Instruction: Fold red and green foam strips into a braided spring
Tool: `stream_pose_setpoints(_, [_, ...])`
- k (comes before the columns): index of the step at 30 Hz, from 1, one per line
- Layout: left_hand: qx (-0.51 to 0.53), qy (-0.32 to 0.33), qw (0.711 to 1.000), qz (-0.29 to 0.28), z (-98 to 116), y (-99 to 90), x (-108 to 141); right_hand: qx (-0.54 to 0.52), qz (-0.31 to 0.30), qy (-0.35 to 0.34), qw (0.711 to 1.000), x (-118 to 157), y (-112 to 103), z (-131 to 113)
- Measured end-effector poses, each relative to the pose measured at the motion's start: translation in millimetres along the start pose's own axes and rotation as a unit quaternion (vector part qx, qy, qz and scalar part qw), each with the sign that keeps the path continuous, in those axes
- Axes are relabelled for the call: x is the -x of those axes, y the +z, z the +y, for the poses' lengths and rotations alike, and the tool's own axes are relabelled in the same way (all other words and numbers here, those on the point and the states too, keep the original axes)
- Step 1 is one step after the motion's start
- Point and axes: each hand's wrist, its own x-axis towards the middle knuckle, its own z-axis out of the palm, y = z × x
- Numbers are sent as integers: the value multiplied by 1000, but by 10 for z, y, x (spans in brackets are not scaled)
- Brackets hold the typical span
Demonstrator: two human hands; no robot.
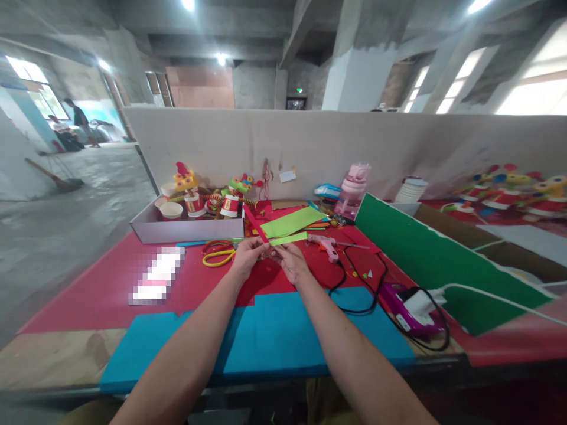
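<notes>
My left hand [248, 257] pinches a narrow red paper strip [256, 224] that points up and to the left. A light green strip [290, 238] extends rightward from my right hand [287, 260], whose fingers are closed on it. The two strips meet between my fingertips, where the exact overlap is hard to make out. Behind them lies a wider green paper sheet [290, 222]. Yellow-handled scissors [219, 257] rest just left of my left hand. To the right of my right hand is a pink glue gun [328, 247] with a black cord.
A white box [190, 232] with paper cups and figures stands back left. At the right are a green panel [434, 260], a purple power strip [410, 313] and looping cables. Blue sheets [274, 336] cover the front edge. A pink bottle [353, 192] stands behind.
</notes>
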Motion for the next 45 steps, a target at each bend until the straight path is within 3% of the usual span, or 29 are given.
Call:
stream_pose_setpoints(6, [-16, -15, 999, 41, -47, -21, -33, 44, -2, -1, 999, -14, -17, 18])
stream_pose_setpoints(17, [-16, -2, 1000, 16, -103, -47, -51, 79, 21, -19, 997, -22, -43, 24])
stream_pose_setpoints(22, [-96, -9, 995, -1, -96, -97, -100, 173, 36, -101, 979, -35, -52, 27])
stream_pose_setpoints(27, [-79, 2, 997, 8, -81, -71, -86, 261, 31, -170, 950, -43, -56, 19])
stream_pose_setpoints(32, [15, -8, 1000, 8, -51, 4, -16, 149, 52, -118, 980, -51, -44, 20])
stream_pose_setpoints(36, [14, -48, 998, -22, -46, 30, 2, 70, 61, -91, 992, -55, -24, 26])
stream_pose_setpoints(38, [5, -60, 998, -30, -51, 31, -2, 59, 53, -89, 993, -44, -5, 26])
stream_pose_setpoints(45, [38, -35, 998, 34, -30, 29, 7, 114, 12, -80, 990, -7, 17, -4])
